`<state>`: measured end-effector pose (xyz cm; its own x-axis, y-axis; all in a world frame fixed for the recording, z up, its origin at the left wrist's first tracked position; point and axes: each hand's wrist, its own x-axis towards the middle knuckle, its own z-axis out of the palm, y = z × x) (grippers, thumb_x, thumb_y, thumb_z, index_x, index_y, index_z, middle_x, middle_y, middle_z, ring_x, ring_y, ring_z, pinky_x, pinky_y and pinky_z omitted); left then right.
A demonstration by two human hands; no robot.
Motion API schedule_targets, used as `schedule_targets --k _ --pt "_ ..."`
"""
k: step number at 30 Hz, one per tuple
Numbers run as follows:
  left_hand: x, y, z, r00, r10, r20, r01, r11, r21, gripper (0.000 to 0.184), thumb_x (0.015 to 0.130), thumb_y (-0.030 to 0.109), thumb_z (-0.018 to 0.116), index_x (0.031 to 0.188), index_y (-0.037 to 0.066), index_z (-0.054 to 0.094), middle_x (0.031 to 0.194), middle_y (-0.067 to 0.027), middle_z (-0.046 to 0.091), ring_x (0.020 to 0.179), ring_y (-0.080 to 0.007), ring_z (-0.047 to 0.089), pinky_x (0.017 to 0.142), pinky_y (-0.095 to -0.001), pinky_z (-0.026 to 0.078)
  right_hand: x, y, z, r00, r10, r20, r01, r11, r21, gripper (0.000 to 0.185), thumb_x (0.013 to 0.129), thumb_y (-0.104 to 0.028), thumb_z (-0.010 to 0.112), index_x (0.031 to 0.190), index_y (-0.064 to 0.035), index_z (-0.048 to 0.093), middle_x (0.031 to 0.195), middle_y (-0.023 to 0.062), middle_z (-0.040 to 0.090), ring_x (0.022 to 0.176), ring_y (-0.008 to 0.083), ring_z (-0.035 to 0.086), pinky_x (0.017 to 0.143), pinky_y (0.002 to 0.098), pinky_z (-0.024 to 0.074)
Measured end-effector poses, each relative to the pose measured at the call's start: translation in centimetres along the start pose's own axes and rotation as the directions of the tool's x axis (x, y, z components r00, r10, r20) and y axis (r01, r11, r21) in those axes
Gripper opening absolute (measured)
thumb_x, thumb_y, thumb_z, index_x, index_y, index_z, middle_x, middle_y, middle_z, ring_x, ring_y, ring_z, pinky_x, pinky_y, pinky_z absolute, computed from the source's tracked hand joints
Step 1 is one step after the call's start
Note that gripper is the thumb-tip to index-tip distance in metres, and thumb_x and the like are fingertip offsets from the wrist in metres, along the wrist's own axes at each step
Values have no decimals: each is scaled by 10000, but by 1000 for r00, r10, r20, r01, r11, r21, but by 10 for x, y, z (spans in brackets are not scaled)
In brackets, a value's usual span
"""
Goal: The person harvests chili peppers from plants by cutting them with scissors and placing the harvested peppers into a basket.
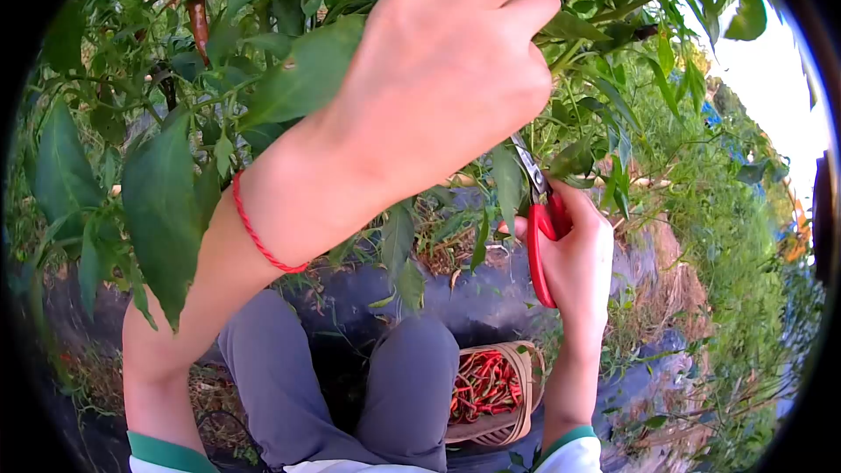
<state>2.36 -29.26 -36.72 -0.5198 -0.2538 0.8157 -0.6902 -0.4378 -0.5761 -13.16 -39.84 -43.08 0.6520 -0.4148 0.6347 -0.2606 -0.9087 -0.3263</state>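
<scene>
My left hand (460, 61) reaches up across the view among pepper leaves, its back toward me and a red cord round the wrist. Its fingers are curled, and the fingertips run past the top edge or out of sight, so what they hold is hidden. Lower and to the right, my right hand (574, 250) grips red-handled scissors (539, 254), with the metal blades pointing up toward the foliage just under my left hand. The blade tips are partly lost behind leaves and my left hand. A reddish-brown chili pepper (198, 22) hangs on the plant at upper left.
A woven basket (528, 385) with many red chili peppers (486, 385) stands on the ground beside my knees (412, 377). Dark plastic sheeting (350, 285) covers the soil below the plants. Large leaves (162, 201) hang close on the left; greenery (736, 236) fills the right.
</scene>
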Motion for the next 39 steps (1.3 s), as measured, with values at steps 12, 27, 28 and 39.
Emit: schedule_targets --k 12,27,28,39 --pt "-1 11 -4 988 -138 -74 139 990 7 91 489 149 535 490 59 546 650 -22 470 960 -224 411 877 -494 284 -14 18 22 995 84 -48 -75 982 173 449 530 -272 785 604 12 445 546 100 433 456 240 407 447 326 355" --pt "-5 4 -21 980 -185 69 190 979 -72 96 485 163 557 534 81 566 622 21 481 893 -218 434 871 -447 289 -6 8 14 994 1 -111 7 997 77 558 550 -299 777 937 35 553 631 94 577 554 154 526 543 272 428" --pt "-6 5 -20 981 -182 69 187 980 -73 96 496 163 559 546 82 567 636 19 487 894 -221 438 877 -451 283 -3 6 12 995 -40 -89 38 999 -19 529 539 -279 783 905 30 559 639 101 582 552 179 533 546 280 430" --pt "-1 7 -21 970 -218 110 231 965 -124 96 617 163 582 676 88 574 790 -4 553 911 -258 481 951 -500 210 5 0 -2 992 -119 -49 111 983 -149 249 599 -126 710 776 10 601 565 111 566 487 197 550 496 286 421"
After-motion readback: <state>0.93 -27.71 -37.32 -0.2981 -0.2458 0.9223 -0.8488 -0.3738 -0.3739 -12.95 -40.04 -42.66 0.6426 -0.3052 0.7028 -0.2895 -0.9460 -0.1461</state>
